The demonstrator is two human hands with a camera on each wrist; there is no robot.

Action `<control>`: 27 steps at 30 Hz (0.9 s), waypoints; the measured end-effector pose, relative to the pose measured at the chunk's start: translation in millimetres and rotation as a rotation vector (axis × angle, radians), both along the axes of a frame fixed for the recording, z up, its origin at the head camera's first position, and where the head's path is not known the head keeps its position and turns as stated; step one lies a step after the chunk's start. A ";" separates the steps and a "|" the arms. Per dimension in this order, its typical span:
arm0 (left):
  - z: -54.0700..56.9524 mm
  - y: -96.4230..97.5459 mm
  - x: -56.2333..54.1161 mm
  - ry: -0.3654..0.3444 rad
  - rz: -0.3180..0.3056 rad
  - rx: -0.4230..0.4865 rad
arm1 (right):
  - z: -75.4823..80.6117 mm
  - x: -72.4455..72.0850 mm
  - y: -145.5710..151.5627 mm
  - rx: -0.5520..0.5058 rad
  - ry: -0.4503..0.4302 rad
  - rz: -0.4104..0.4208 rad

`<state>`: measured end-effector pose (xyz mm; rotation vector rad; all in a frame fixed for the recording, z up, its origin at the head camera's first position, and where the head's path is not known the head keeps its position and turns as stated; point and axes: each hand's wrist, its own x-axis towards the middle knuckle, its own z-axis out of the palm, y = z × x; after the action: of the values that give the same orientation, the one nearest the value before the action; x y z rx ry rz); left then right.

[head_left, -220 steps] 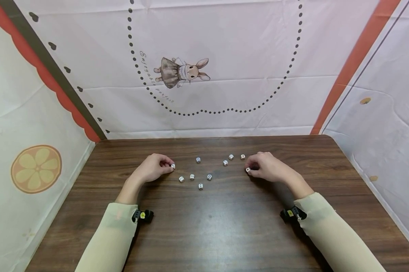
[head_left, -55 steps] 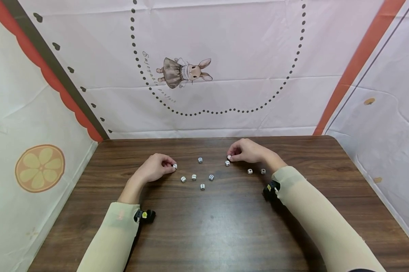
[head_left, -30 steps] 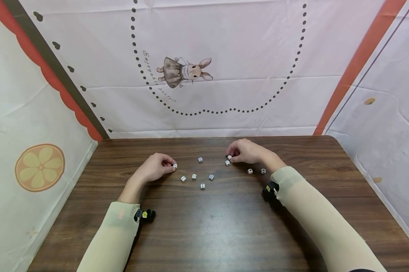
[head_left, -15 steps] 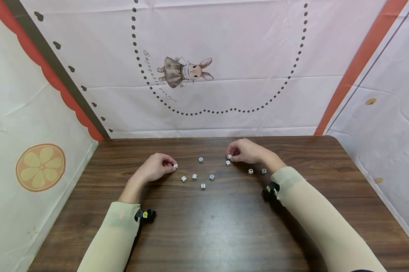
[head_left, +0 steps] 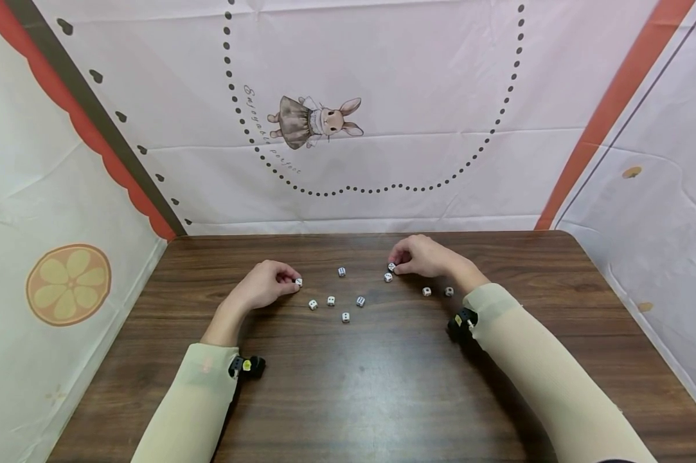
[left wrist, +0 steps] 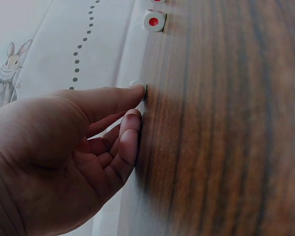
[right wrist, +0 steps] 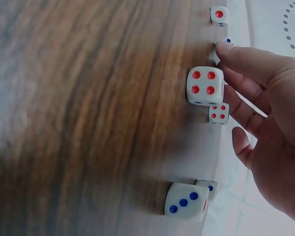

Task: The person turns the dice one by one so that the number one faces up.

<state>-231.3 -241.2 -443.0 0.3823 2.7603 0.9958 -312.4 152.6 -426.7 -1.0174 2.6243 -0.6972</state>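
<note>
My left hand [head_left: 267, 283] pinches a small white die [head_left: 298, 283] between thumb and fingertips at the tabletop. In the left wrist view the thumb hides most of that die [left wrist: 136, 84]. My right hand [head_left: 421, 256] pinches another white die [head_left: 391, 267] by thumb and index finger, farther back on the table. Just in front of it lies a die [head_left: 388, 278]. Two more dice, a nearer die [head_left: 427, 292] and a die [head_left: 448, 291] beside the wrist, sit to the right. In the right wrist view a die with four red pips [right wrist: 205, 86] shows close to the fingers.
Between the hands lie several other dice: a back die [head_left: 342, 272], a front die [head_left: 346, 317], a die [head_left: 360, 301], a die [head_left: 331, 301] and a die [head_left: 313, 305]. The brown wooden table [head_left: 348, 399] meets a printed cloth [head_left: 428, 116] behind it.
Over the longer span, my right hand has left the right-side die and moved left to a farther one; two dice now stand at right. Lately the held die turns slightly. My left hand stays.
</note>
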 end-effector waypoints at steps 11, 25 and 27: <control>1.1 -0.4 2.1 0.011 -0.008 0.000 | 3.1 1.8 2.3 0.057 0.052 -0.005; 2.6 0.8 3.1 0.003 -0.004 0.010 | 7.3 7.9 -6.5 0.113 0.130 0.081; 2.3 0.5 2.4 0.003 -0.007 0.010 | 7.6 8.1 -7.3 0.115 0.132 0.076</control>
<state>-228.9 -240.6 -440.7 0.3952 2.7560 1.0085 -304.4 145.3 -419.1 -1.1590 2.6843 -0.4711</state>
